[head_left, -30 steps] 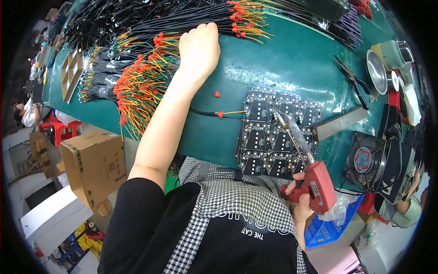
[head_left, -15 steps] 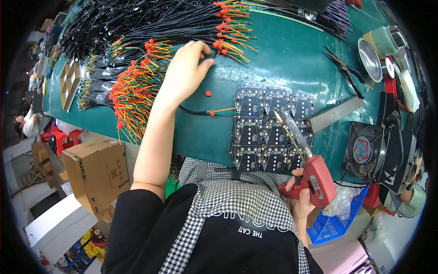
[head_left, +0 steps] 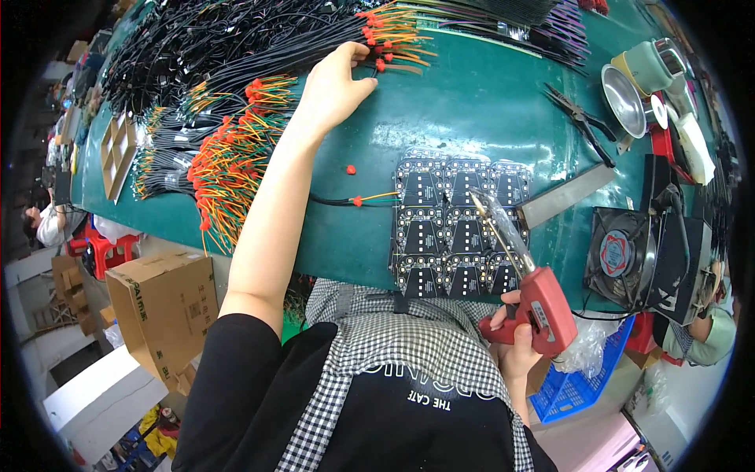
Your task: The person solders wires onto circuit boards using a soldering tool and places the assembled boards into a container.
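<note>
So the biggest thing here is the green counter (head_left: 472, 102), with a big bundle of black cables (head_left: 299, 43) piled along the far left, red connectors and orange wire ends poking out. Next size down is the panel of black circuit boards (head_left: 460, 230), lying flat near the counter's front edge, right of centre. Over it there's a red soldering gun (head_left: 543, 311), tip at the boards, though I can't tell if it's touching. The right hand (head_left: 515, 346) has its fingers wrapped round the grip. The left hand (head_left: 334, 86) is out at the bundle, fingers curled, thumb spread well off them, nothing visibly pinched; fingertip contact I can't make out. Looks to me like the picking-a-cable step, and I'd say the next move calls for closing thumb and finger on one cable without dragging its neighbours. Smaller still, a single cable (head_left: 338, 198) reaches the panel's left edge, wire ends first; can't tell if they're joined on. Tiniest is a loose red piece (head_left: 351, 169) sitting just beyond that cable.
</note>
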Motion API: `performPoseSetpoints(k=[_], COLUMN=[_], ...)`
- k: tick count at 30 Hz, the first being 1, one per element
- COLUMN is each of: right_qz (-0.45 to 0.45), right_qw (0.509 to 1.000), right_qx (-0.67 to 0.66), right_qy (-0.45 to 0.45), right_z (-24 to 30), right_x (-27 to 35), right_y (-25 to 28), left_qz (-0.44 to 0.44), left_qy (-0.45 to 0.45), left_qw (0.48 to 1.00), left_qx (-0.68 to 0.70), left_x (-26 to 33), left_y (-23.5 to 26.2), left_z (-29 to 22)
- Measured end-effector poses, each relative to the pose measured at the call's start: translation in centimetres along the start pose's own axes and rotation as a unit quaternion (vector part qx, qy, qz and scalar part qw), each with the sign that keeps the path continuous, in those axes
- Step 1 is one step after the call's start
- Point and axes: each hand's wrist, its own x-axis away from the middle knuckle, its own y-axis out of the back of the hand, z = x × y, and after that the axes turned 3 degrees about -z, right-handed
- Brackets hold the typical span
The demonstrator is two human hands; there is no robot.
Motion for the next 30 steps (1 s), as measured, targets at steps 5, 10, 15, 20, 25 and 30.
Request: performPoseSetpoints(k=[5,10,15,20,25,30], right_qz=[0.008,0.006,0.007,-0.003,-0.011,-0.040], right_qw=[1.000,1.000,1.000,1.000,0.999,0.999], right_qx=[-0.005,-0.004,-0.004,0.000,-0.015,0.011], right_qy=[0.008,0.005,-0.001,0.015,0.033,0.032], right_z=[-0.1,-0.1,-0.1,-0.1,-0.1,-0.3], right_x=[0.1,0.2,0.5,0.6,0.6,0.4], right_y=[0.1,0.1,0.0,0.2,0.7,0.0], left_qz=[-0.065,-0.084,-0.103,0.002,0.210,0.197], left_qy=[-0.038,-0.098,-0.082,-0.023,-0.030,-0.019], left_qw=[0.997,0.992,0.991,0.978,0.941,0.947], left_qx=[0.001,-0.015,-0.019,0.209,0.265,0.255], left_x=[-0.9,-1.3,-2.4,-1.0,4.2,5.9], left_y=[-0.7,-1.6,-2.9,-1.2,0.9,0.3], left_z=[-0.4,-0.3,-0.8,-3.8,-4.7,-4.0])
